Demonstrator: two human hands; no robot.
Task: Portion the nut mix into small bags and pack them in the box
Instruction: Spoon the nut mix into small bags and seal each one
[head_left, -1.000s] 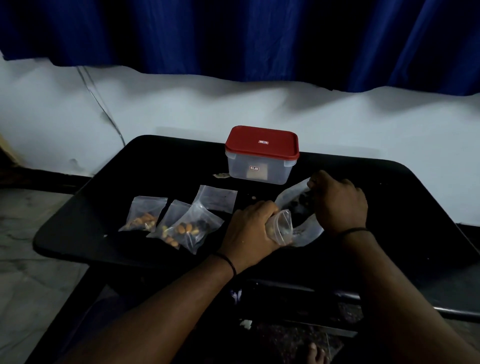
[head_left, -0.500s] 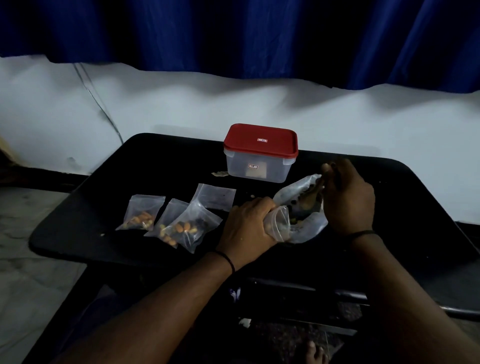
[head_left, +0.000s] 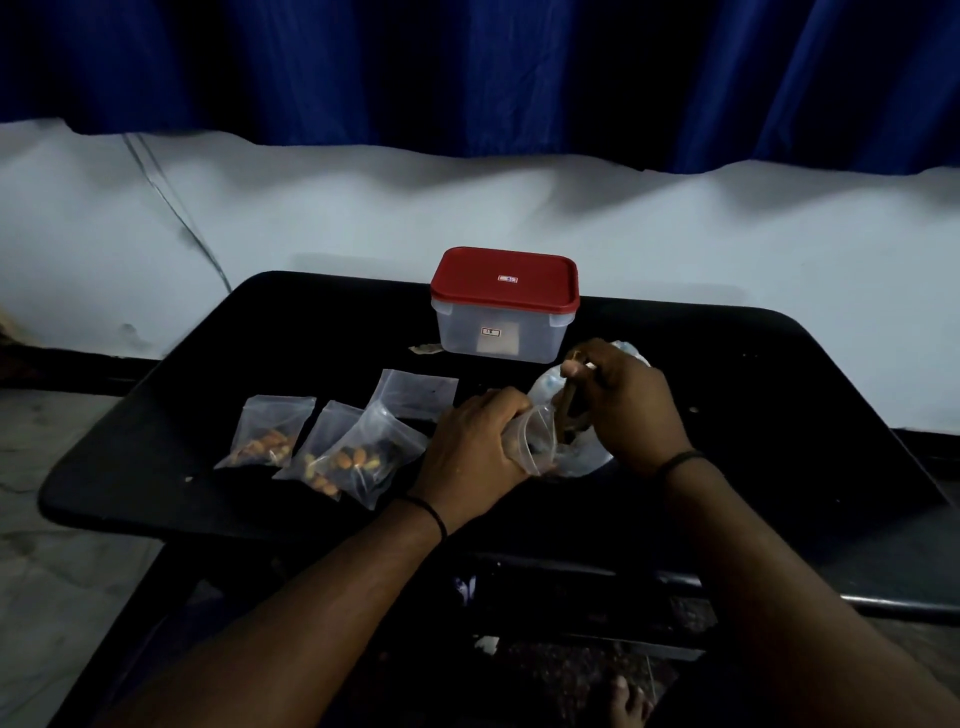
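Mid-task. Three filled bags (head_left: 332, 449) lay left of centre on bench (head_left: 753, 415); empty bag (head_left: 418, 391) behind them. Left hand (head_left: 475, 449) gripped small bag (head_left: 535, 439), fingers curled; right hand (head_left: 623, 402) pinched nuts above it, beside supply bag (head_left: 589, 457). Box (head_left: 503, 306), upper centre, lid on; packing not begun.

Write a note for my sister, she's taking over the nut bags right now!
Left hand grips the small clear zip bag being filled, mouth open.
Right hand pinches nuts above it, over the big clear plastic nut bag.
Done: three small clear bags holding nuts lie on the black table at left; one seemingly empty bag lies behind.
Left: finish filling, seal, open the clear plastic box with red lid, still shut, and pack all bags.
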